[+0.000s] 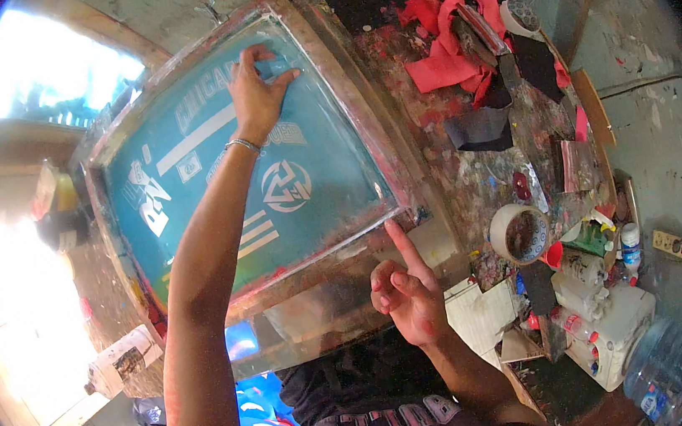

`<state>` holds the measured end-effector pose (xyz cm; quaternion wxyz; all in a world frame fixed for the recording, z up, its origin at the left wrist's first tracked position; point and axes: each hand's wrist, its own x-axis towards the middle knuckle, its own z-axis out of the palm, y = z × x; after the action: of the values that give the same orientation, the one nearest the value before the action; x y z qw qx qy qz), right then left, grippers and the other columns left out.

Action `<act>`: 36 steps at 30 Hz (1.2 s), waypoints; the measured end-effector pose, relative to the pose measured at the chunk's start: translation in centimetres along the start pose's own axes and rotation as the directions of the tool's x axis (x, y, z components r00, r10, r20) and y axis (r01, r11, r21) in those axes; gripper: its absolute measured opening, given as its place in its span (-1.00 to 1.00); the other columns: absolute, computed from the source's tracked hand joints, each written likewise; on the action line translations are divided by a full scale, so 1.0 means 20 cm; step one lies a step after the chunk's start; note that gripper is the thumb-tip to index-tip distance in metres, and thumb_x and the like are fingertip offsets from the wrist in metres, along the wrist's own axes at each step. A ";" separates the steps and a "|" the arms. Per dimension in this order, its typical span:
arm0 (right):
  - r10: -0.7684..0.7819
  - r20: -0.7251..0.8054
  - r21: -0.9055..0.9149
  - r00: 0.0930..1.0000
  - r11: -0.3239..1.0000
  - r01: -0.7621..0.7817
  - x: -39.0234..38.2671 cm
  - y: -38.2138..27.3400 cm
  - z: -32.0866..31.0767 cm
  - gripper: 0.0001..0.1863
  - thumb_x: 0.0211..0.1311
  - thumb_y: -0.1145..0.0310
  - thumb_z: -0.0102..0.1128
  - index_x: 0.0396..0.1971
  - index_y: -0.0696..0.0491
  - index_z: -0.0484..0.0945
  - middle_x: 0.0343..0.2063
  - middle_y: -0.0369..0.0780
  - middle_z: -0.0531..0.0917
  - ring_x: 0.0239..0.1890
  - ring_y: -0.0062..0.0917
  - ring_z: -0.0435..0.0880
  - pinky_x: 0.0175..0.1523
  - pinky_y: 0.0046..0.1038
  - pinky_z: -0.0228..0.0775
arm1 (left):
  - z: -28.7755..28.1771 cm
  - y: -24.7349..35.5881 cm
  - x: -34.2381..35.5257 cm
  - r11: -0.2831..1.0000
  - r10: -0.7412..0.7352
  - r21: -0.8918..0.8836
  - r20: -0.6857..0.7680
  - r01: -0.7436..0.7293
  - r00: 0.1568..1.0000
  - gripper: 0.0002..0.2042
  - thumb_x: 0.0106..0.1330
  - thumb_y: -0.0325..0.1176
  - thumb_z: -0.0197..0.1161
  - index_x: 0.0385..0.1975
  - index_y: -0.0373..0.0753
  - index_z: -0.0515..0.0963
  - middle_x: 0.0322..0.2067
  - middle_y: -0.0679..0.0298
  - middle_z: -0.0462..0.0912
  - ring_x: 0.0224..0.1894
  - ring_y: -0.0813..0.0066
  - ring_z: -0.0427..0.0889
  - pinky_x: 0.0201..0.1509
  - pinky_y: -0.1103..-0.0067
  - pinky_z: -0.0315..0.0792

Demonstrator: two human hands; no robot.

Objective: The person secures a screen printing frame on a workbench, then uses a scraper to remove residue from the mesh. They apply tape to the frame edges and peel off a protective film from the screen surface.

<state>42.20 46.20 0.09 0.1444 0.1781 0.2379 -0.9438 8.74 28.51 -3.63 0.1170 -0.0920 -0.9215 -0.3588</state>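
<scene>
While the left hand (257, 100) spreads over the wood-framed screen (271, 155), thumb and fingers apart, the right hand (409, 298) points at its near edge, grip loose, other fingers half-curled. Screen lies before the person: blue-green mesh, pale lettering, stripes, round emblem. White bottle (125, 360) on its side, contents hidden. Crumpled red cloth scraps (443, 73), ring-shaped roll (502, 237) on paint-crusted tabletop (468, 186).

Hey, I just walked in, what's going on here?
A person is leaning over a framed blue screen bearing pale designs. Their left hand is at its upper right part, thumb and fingers spread; the right hand points its index finger toward the lower right corner. Neither visibly holds anything. Red scraps and a tape roll lie to the right.
</scene>
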 end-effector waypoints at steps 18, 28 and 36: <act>0.005 0.069 -0.292 0.998 0.956 0.016 0.02 -0.05 0.20 -0.09 0.53 0.10 0.05 0.55 0.13 -0.34 -0.24 0.02 0.69 -0.46 -0.43 0.68 -0.42 -0.43 0.57 | 0.02 0.34 -0.71 0.885 0.202 0.347 0.313 -0.309 0.928 0.21 0.00 0.38 0.40 0.44 -0.47 0.03 0.45 -0.12 0.07 0.54 -0.13 -0.06 0.49 -0.19 -0.28; 0.001 0.039 -0.334 0.999 0.942 0.012 -0.04 -0.07 0.16 -0.37 0.42 0.30 0.17 0.39 0.15 0.18 -0.36 -0.13 0.69 -0.46 -0.58 0.62 -0.32 -0.55 0.52 | -0.05 0.33 -0.75 0.870 0.375 0.148 0.421 -0.471 0.826 -0.06 0.15 0.20 0.39 0.35 -0.39 0.20 0.36 -0.13 0.21 0.45 -0.12 0.16 0.51 -0.05 -0.05; -0.146 -0.067 -0.446 0.987 0.889 0.101 -0.10 -0.23 0.00 -0.56 0.40 0.34 0.18 0.20 0.18 0.40 -0.36 -0.17 0.69 -0.41 -0.62 0.58 -0.26 -0.57 0.45 | 0.09 0.11 -0.28 0.824 0.454 0.221 0.295 -0.522 0.841 -0.38 0.33 -0.05 0.28 0.25 -0.38 0.36 0.25 -0.08 0.41 0.35 -0.06 0.34 0.47 0.08 0.13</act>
<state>42.29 50.40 2.77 0.1087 0.1714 0.4633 -0.8626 14.29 30.77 -5.09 0.1103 -0.3486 -0.9163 -0.1632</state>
